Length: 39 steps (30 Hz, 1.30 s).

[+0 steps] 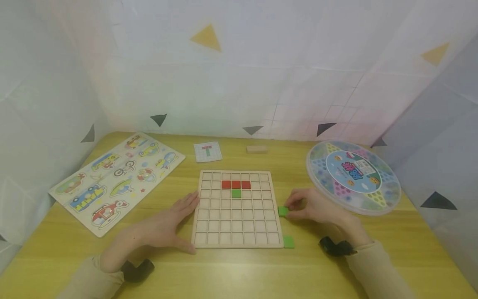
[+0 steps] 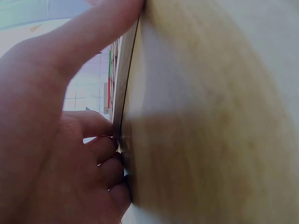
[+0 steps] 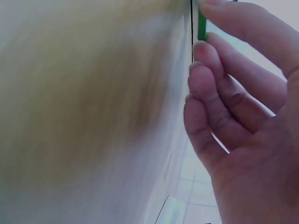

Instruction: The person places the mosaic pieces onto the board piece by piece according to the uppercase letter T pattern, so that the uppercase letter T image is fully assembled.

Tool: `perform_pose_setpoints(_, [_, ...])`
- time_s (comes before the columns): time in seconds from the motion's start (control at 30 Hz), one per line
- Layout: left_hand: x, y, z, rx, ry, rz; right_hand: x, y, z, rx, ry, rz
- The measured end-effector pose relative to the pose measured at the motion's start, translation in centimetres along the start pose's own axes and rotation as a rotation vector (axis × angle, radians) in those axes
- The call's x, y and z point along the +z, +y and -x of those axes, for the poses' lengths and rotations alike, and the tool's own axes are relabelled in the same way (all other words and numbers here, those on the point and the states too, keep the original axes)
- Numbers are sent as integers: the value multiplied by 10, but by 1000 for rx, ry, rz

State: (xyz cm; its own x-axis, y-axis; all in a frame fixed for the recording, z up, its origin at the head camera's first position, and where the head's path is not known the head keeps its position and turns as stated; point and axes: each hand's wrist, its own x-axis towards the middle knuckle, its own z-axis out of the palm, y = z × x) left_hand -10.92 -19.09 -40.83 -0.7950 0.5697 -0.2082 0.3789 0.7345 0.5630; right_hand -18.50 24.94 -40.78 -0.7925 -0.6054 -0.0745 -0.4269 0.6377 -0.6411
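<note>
A wooden grid board (image 1: 225,226) lies flat on the table, with three red square tiles (image 1: 236,184) in a row and one green tile (image 1: 236,193) under the middle one. My left hand (image 1: 164,226) rests along the board's left side, fingers and thumb spread at its edge. Just off the right edge, my right hand (image 1: 313,205) pinches a green square tile (image 1: 283,211) between thumb and fingers; in the right wrist view this tile (image 3: 202,25) shows edge-on. Another green tile (image 1: 288,241) lies beside the board's lower right corner.
A pattern card (image 1: 208,152) with a red and green T shape lies behind the board, near a small wooden block (image 1: 257,149). To the left is a vehicle puzzle board (image 1: 119,182). A round clear game case (image 1: 352,177) sits at the right, close behind my right hand.
</note>
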Motion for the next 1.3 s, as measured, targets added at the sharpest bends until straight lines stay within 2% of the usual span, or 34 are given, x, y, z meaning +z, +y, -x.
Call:
perform_pose_setpoints(0.33, [-2, 1, 1, -5, -3, -7, -10, -15, 4, -31, 79, 18])
perform_pose_setpoints(0.53, [0, -1, 0, -1, 0, -2, -13, -19, 0, -89, 117, 19])
perform_pose_setpoints(0.63, [0, -2, -1, 1, -1, -2, -14, -25, -3, -79, 127, 30])
perform_pose_setpoints(0.83, [1, -2, 0, 6, 0, -2, -12, -37, -13, -75, 137, 51])
perform_pose_setpoints(1.07, [0, -4, -1, 3, 4, -14, -7, -51, -32, -169, 127, 46])
perform_pose_setpoints(1.3, [1, -3, -1, 17, 4, -3, -3, -76, -49, -214, 94, 66])
